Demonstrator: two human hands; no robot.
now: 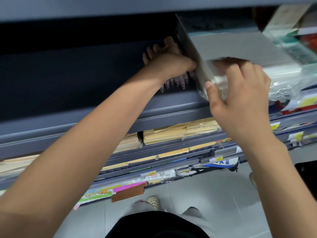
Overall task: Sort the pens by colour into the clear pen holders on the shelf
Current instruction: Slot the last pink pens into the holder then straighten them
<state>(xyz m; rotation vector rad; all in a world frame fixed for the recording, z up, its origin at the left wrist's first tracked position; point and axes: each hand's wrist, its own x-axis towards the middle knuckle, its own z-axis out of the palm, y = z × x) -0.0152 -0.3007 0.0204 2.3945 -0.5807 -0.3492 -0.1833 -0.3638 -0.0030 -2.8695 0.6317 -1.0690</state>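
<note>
Clear glossy holder (217, 80), tapered dark pens (176, 82) bunched

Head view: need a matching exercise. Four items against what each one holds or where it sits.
Column A
1. left hand
2. right hand
3. tan envelope stack
4. pink paper strip

Column B
a. lowest of the four, nearest the floor
b. grips a bundle of pens, tips down
c. just under the shelf edge below the hands
d. holds the clear pen holder

Pairs: 1-b, 2-d, 3-c, 4-a
</note>
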